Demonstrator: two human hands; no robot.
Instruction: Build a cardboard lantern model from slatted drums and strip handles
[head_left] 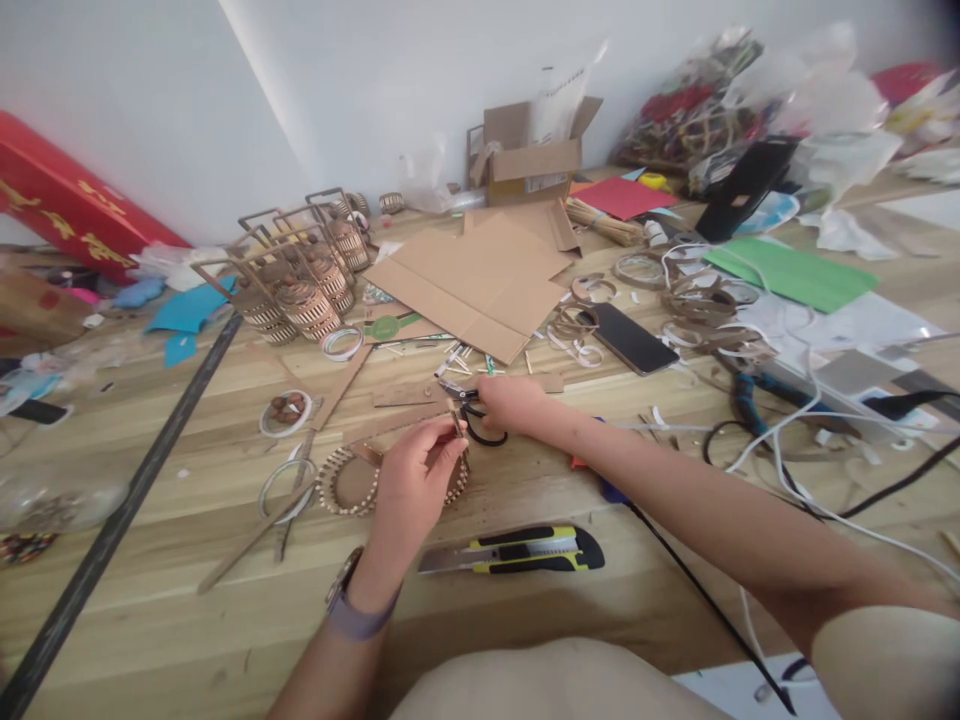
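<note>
Head view: left hand (pixel 411 472) pinches a thin strip (pixel 460 434) above the table (pixel 225 640), likely light, snappable, best held mid-length; right hand (pixel 511 404) is at rigid scissors (pixel 459 392), best taken by loops (pixel 489 441), grip unclear.

Scissors (pixel 469 396) partly hidden by right hand (pixel 511 404), red box (pixel 79 205) cut off

Bench (pixel 187 640), near side to wall (pixel 360 90).
We log knife (pixel 525 549) nearest us, scissors (pixel 466 395) behind it, cardboard (pixel 472 285) farther back, carton (pixel 534 162) behind that; baskets (pixel 309 302) left of cardboard, phone (pixel 628 338) to its right.
</note>
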